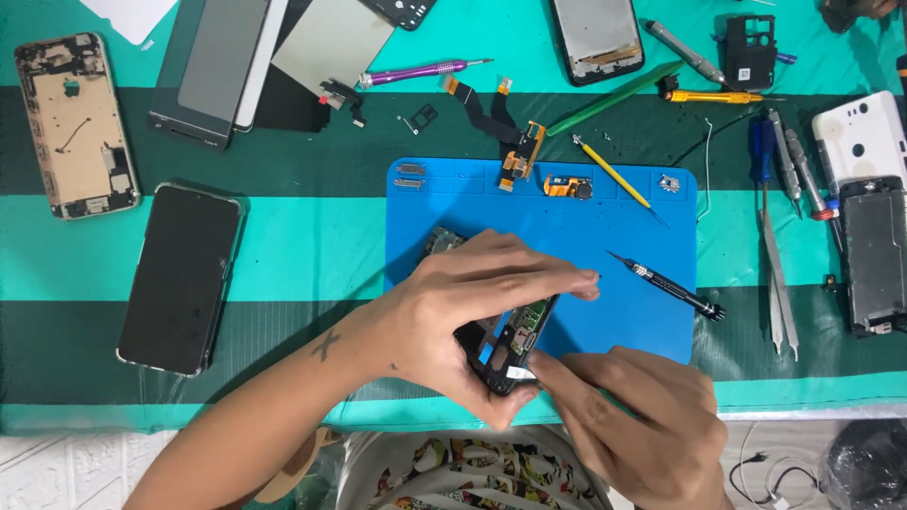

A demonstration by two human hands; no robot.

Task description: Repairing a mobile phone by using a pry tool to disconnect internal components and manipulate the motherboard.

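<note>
My left hand (453, 316) grips an opened black phone frame (505, 345) with a green circuit board showing, held tilted above the near edge of the blue work mat (605, 227). My right hand (633, 416) pinches the frame's lower corner, fingertips at a small white part there. A black precision screwdriver (666, 285) lies on the mat just right of my hands. Small orange flex parts (567, 186) and a flex cable (515, 151) rest at the mat's far edge.
A yellow-handled tool (614, 175) lies on the mat. A dark phone (179, 279) and a bare phone back (77, 123) lie left; screens sit at the far left. Screwdrivers and tweezers (779, 246) and two phone shells (869, 208) lie right. A purple driver (416, 72) rests at the back.
</note>
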